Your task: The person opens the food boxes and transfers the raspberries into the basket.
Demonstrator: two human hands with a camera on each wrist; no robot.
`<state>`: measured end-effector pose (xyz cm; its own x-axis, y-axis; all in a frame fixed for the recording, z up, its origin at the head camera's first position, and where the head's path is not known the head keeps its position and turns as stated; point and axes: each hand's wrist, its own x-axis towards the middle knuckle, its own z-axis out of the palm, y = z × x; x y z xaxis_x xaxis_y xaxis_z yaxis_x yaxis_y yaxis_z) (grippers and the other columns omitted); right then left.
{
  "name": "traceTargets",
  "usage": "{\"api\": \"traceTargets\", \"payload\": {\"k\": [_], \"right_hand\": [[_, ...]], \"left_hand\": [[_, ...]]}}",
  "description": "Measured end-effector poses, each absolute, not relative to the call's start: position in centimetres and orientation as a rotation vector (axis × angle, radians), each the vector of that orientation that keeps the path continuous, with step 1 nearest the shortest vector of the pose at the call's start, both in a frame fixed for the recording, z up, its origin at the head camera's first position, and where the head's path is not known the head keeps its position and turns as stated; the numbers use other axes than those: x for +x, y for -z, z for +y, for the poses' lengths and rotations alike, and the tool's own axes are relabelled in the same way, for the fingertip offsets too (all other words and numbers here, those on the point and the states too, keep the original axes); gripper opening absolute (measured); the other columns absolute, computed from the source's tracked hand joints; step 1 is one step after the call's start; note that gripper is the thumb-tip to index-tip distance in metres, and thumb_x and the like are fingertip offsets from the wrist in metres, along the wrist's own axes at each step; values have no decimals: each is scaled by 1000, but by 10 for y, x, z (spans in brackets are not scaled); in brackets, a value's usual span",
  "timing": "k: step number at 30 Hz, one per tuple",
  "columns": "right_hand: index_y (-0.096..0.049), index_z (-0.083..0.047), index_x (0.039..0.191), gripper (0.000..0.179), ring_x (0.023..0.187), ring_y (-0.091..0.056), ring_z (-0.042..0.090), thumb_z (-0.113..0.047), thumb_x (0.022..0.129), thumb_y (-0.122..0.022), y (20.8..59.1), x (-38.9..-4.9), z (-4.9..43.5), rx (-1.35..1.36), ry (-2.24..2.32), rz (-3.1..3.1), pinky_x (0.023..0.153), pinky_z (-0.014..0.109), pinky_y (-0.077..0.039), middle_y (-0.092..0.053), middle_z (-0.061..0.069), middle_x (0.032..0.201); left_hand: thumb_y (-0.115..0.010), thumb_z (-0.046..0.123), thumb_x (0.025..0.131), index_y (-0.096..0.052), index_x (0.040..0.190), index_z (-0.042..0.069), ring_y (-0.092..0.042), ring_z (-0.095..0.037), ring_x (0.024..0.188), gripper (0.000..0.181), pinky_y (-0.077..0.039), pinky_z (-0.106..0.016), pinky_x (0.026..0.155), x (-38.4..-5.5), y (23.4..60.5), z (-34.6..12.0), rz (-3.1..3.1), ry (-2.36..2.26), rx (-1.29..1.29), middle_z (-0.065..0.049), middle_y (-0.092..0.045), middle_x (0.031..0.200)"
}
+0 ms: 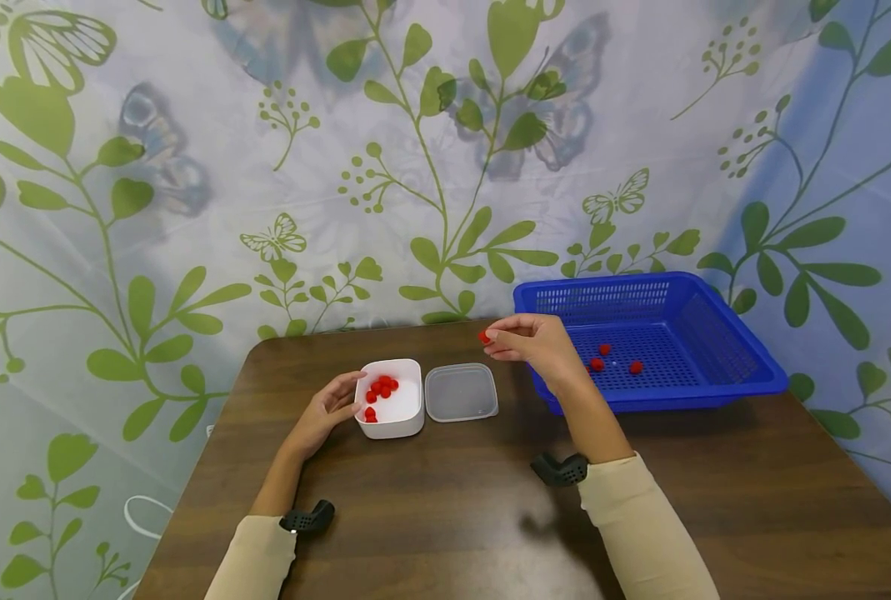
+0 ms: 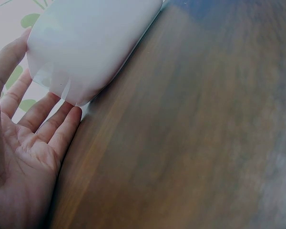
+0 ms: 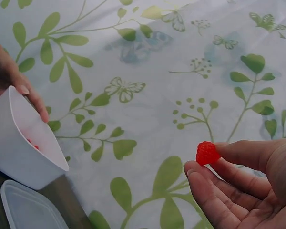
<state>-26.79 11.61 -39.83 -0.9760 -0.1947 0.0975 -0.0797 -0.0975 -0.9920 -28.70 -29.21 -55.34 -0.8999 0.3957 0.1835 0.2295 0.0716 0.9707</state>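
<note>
A red raspberry [image 3: 208, 153] is pinched between the thumb and fingertips of my right hand [image 1: 529, 340], raised off the table between the clear lid and the blue basket. The fingers of my left hand [image 1: 330, 412] rest fairly straight against the left side of a white square container [image 1: 409, 428]. Several red raspberries [image 1: 383, 385] lie inside it, mostly toward its left and back. In the left wrist view, the fingertips touch the container's wall [image 2: 95, 43]. A translucent lid [image 1: 461, 392] lies flat just right of the container.
On the table's right stands a blue perforated basket [image 1: 741, 392] with a few raspberries [image 1: 636, 367] on its floor. The brown wooden table [image 1: 430, 508] backs onto a hanging cloth [image 1: 325, 183] printed with leaves and butterflies. A white cable [image 1: 139, 523] hangs beyond the left edge.
</note>
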Motion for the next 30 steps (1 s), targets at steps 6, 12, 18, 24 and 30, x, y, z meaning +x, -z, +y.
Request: {"api": "traceTargets", "payload": {"k": [6,12,18,24,30], "right_hand": [[-67,14,113,33,85,-75,29,-8,91,-76,396,-270,131,-258,2271,2105,82,44,-59,-76,13,94],[-68,12,112,32,84,-75,26,-11,92,-76,395,-271,144,-208,2293,2138,83,42,-59,-76,13,94],[-69,8,111,31,84,-76,25,-15,92,-77,394,-270,159,-166,2320,2139,80,35,-60,-76,11,92],[-68,8,113,34,86,-76,25,-16,92,-77,393,-273,170,-116,2354,2130,80,34,-60,-77,9,93],[-68,9,114,36,84,-76,23,-17,91,-78,396,-277,178,-91,2409,2082,81,33,-59,-77,9,94]], "left_hand": [[-63,6,98,-45,149,6,-38,-34,144,54,-38,-20,109,-287,554,-292,2208,-1944,636,-18,-42,155],[-64,7,98,-46,148,6,-38,-33,144,54,-37,-18,109,-287,552,-292,2207,-1948,627,-17,-42,155],[-63,3,98,-45,148,4,-38,-33,144,54,-38,-19,109,-288,552,-290,2186,-1962,645,-19,-42,154],[-63,2,97,-46,148,3,-39,-30,143,54,-39,-20,108,-289,552,-290,2186,-1974,644,-20,-42,154],[-62,-1,97,-45,148,1,-41,-29,142,54,-41,-20,106,-288,554,-291,2176,-1981,634,-22,-41,154]]}}
